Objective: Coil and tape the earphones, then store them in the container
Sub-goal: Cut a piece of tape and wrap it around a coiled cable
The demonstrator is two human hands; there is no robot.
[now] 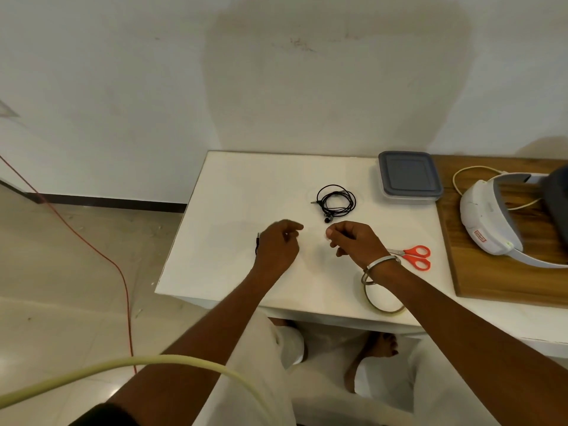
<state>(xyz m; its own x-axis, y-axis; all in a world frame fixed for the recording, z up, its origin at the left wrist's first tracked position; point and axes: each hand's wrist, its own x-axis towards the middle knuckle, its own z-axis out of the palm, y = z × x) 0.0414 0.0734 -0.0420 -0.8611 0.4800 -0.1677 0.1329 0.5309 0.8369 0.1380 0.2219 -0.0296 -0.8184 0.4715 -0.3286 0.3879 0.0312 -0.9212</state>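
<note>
Loosely coiled black earphones point(335, 200) lie untaped.

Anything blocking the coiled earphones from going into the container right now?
Yes: the grey lid is closed on the container, which sits just right of the coiled earphones. The white table between them looks bare.

Orange-handled scissors point(412, 256) — white headset point(491, 222) on wooden board point(504, 272)

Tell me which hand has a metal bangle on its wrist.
The right hand: a silver bangle circles its wrist, near the scissors. The left hand has a bare wrist.
</note>
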